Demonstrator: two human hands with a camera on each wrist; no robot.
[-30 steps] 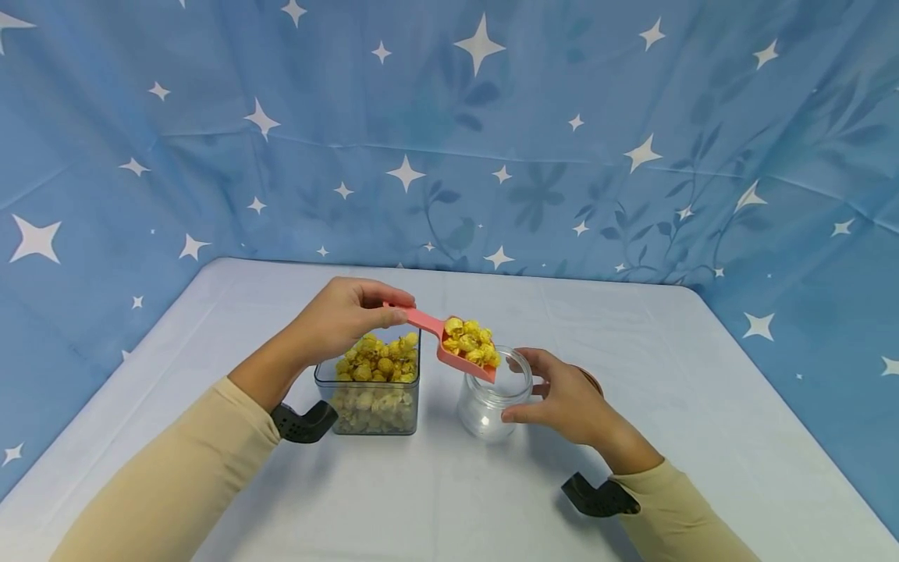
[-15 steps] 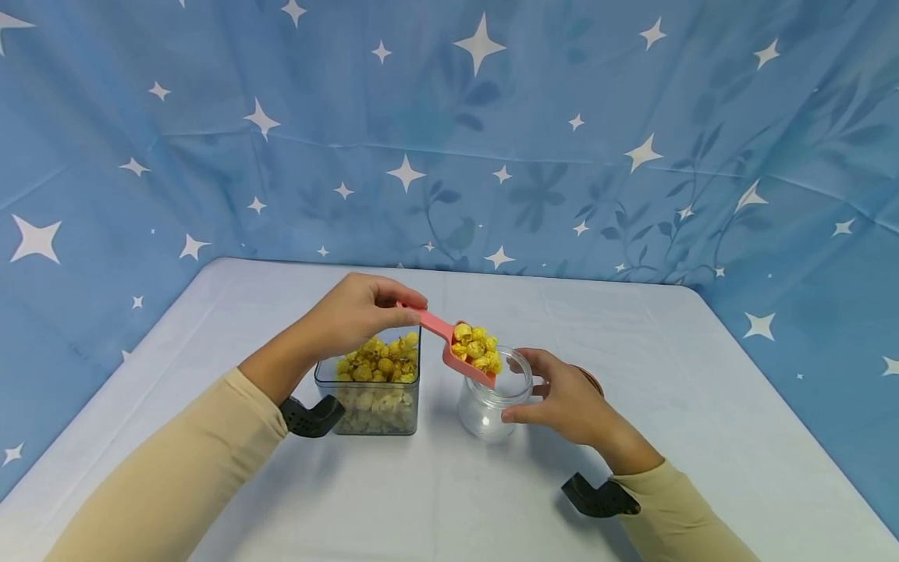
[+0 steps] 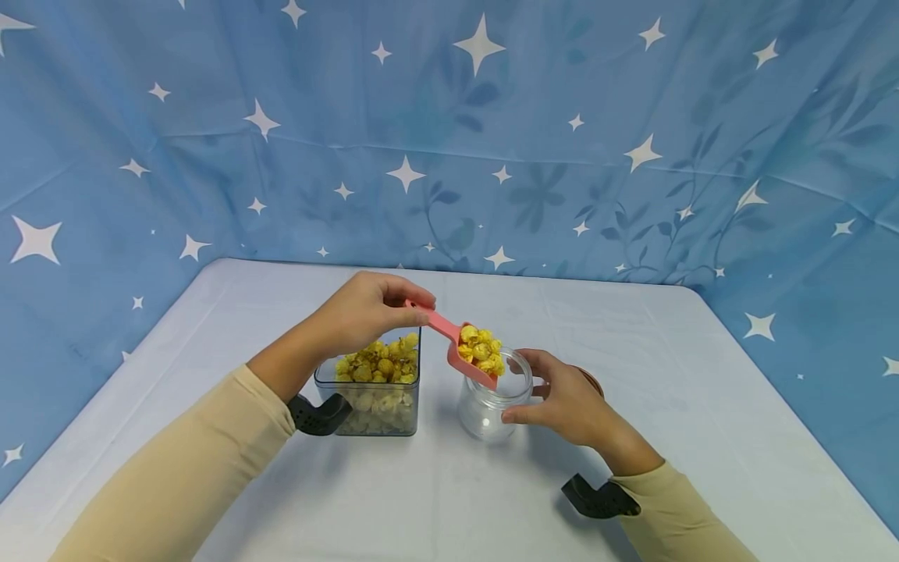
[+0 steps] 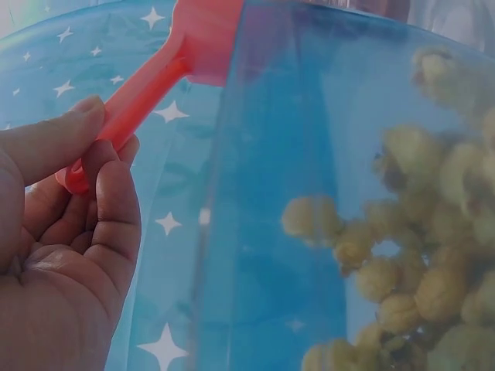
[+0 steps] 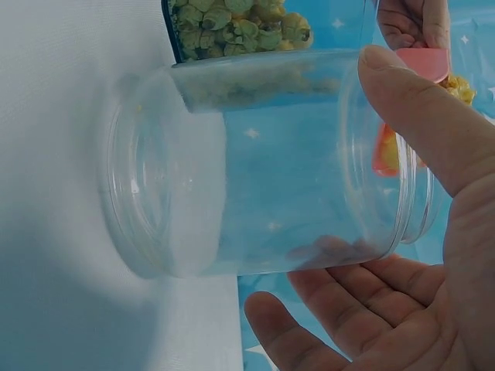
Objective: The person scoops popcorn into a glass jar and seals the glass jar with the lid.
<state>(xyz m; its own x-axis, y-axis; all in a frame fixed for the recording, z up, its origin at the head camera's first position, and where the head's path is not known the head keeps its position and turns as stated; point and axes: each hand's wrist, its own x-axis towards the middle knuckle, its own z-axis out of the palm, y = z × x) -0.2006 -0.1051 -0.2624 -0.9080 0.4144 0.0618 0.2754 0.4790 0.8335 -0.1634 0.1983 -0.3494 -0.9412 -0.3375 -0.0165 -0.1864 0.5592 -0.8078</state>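
My left hand [image 3: 365,312] pinches the handle of a pink scoop [image 3: 444,324], which carries a heap of yellow popcorn [image 3: 481,349]. The scoop tilts down to the right, its front edge over the mouth of a clear jar [image 3: 485,414]. In the left wrist view, thumb and fingers [image 4: 116,193] grip the end of the handle. My right hand [image 3: 562,398] holds the jar near its neck, thumb on the near side and fingers around the far side. The right wrist view shows no popcorn inside the jar [image 5: 255,170], which stands upright on the table.
Left of the jar, below my left hand, stands a clear rectangular bin [image 3: 375,410] with more popcorn [image 3: 379,361] in it. A white cloth covers the table [image 3: 449,499]. Behind it hangs a blue curtain [image 3: 449,140] with white stars.
My left hand has moved slightly right, bringing the loaded scoop further over the jar's mouth and tipping it a little more steeply. The right hand, jar and bin stay in place.
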